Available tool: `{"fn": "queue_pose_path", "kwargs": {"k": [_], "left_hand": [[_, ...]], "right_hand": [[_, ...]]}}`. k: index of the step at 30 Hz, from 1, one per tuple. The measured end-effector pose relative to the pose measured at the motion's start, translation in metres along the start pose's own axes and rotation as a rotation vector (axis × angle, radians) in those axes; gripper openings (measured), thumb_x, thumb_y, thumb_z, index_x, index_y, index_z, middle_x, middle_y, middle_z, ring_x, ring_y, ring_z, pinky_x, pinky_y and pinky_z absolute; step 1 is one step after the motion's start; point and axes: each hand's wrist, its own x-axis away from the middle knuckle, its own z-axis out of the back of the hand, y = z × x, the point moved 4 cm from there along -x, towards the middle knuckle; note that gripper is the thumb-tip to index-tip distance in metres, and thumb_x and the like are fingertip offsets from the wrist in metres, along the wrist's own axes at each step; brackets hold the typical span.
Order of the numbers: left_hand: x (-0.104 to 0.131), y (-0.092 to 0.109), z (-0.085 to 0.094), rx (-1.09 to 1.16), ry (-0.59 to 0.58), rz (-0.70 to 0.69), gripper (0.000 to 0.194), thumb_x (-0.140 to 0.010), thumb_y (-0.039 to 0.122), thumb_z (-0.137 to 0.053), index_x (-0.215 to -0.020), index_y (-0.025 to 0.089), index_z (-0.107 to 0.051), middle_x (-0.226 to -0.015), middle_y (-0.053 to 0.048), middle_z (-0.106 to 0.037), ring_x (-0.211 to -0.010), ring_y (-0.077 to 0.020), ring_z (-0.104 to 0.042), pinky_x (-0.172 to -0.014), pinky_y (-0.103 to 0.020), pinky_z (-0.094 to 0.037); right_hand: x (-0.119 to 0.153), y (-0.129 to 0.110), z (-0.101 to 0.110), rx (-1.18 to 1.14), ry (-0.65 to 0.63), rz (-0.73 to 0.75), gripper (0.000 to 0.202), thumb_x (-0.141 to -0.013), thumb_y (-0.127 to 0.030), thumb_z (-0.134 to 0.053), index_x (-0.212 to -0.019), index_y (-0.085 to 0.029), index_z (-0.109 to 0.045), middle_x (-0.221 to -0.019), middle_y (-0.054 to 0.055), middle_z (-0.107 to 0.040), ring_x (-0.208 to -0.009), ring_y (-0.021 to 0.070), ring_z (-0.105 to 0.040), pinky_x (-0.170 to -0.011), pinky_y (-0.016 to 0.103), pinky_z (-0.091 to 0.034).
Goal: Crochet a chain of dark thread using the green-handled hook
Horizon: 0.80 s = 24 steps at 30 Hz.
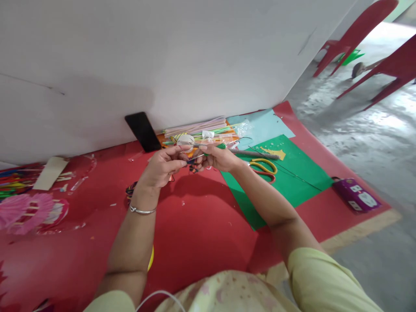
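Both hands are raised close together above the red table cover. My left hand (167,166) pinches a small dark piece of threadwork (192,164) between thumb and fingers. From the other side, my right hand (216,158) is closed round a thin metal tool with a green handle (221,146), its shaft pointing at the threadwork. Dark and orange strands hang just under the fingertips. A bundle of multicoloured thread (130,190) lies by my left wrist, partly hidden behind it.
A black phone (143,131) leans on the wall. Scissors (264,167) and a dark stick (256,154) lie on green paper (292,173). Straws (198,126) are behind my hands. A purple box (355,195) sits right, pink paper crafts (29,212) left.
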Motion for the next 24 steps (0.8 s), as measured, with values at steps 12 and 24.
{"fn": "queue_pose_path", "kwargs": {"k": [12,24], "left_hand": [[-0.003,-0.007,0.005,0.058,-0.071,-0.005,0.052,-0.066,0.008,-0.093,-0.116,0.020,-0.091,-0.081,-0.004,-0.076,-0.056,-0.0060,-0.053,-0.047,-0.017,-0.032],[-0.004,-0.011,0.005,0.098,-0.095,-0.002,0.051,-0.066,0.008,-0.096,-0.116,0.021,-0.093,-0.082,-0.005,-0.077,-0.055,-0.0064,-0.050,-0.047,-0.021,-0.028]], "right_hand": [[-0.002,0.006,-0.018,-0.166,0.111,-0.086,0.061,-0.110,-0.069,-0.060,-0.079,-0.017,-0.070,-0.074,0.000,-0.073,-0.058,0.0127,-0.072,-0.055,0.023,-0.063],[-0.001,0.010,-0.016,-0.235,0.127,-0.120,0.066,-0.118,-0.063,-0.045,-0.080,-0.016,-0.070,-0.070,0.000,-0.071,-0.054,0.0144,-0.073,-0.054,0.026,-0.063]]}}
